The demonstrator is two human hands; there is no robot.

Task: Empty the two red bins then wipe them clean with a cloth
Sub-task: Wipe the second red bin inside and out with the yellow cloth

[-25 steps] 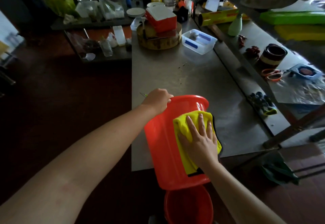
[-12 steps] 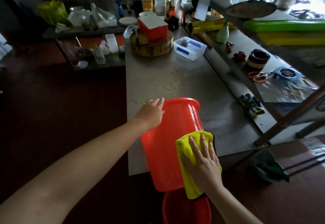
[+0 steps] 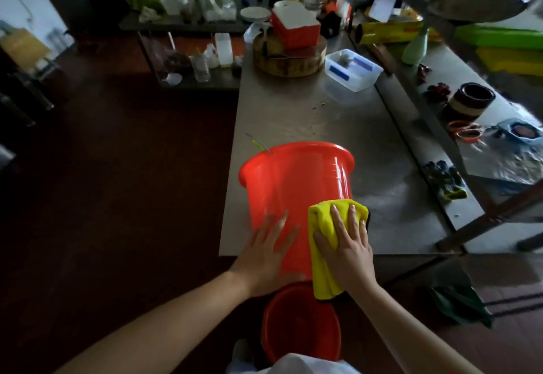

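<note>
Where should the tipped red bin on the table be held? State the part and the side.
Hook the rolled rim of the red bin, probably from the left: its wall is wide and smooth, its mouth faces away, and the right hand presses the yellow cloth on the right side.

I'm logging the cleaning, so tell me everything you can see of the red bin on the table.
The red bin is glossy orange-red plastic, translucent, with a rolled rim and tapered wall. It lies tipped on the steel table at its near edge, rim end away, narrow end toward the person; its inside is hidden. The left hand rests flat on its wall; the right hand presses a yellow cloth against it.
</note>
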